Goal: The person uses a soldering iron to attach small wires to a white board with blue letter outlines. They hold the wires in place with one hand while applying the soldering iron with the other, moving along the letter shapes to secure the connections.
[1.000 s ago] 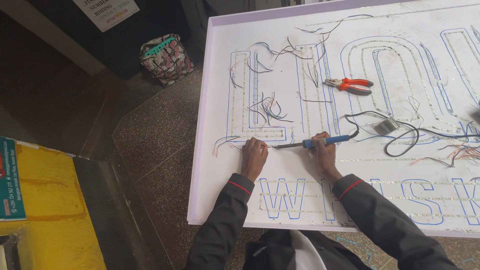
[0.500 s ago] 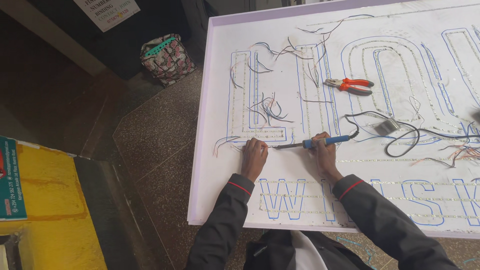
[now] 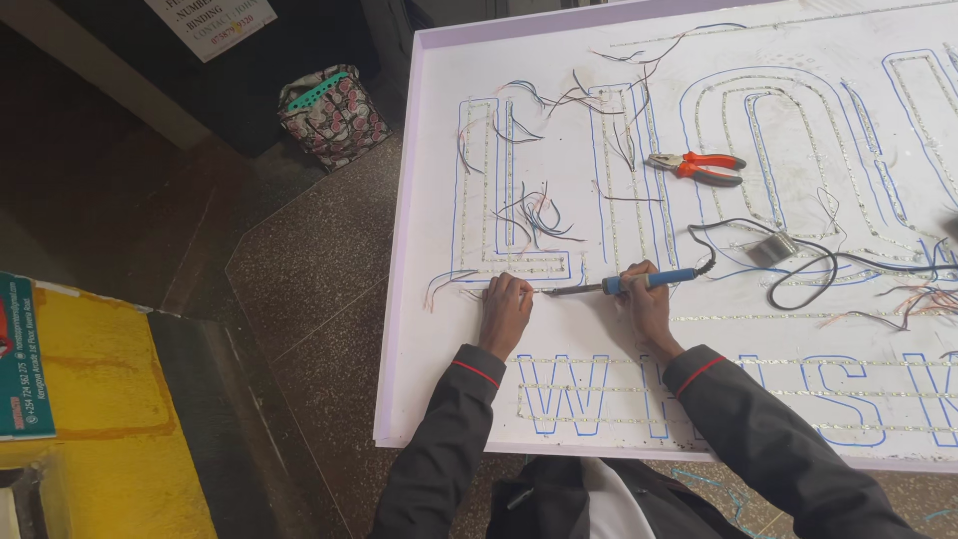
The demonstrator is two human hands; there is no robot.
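Nothing has shifted much since a second ago: both hands sit where they were, and the soldering iron lies at the same slant across the sign panel.

At the far left of the frame stands a yellow block (image 3: 90,399) with a green printed card (image 3: 18,359) on it. Further right, near the top, a patterned bag (image 3: 332,112) rests on the dark speckled floor (image 3: 289,289).

The white sign panel (image 3: 439,329) fills the right half of the frame, its letters outlined in blue and lined with light strips. Loose wires (image 3: 529,215) tangle over the leftmost letter.

Below that letter, the left hand (image 3: 505,311) rests palm down on the panel, fingers curled, fingertips pressing at the spot just beside the iron's tip; whether it pinches a wire cannot be told. The soldering iron (image 3: 624,284) runs from there to the right, metal tip toward the left hand. The right hand (image 3: 649,301) is closed around its blue handle.

Higher up lie orange-handled pliers (image 3: 699,168). To the right, a black cord (image 3: 798,274) loops from the iron's end past a small metal stand (image 3: 773,248).
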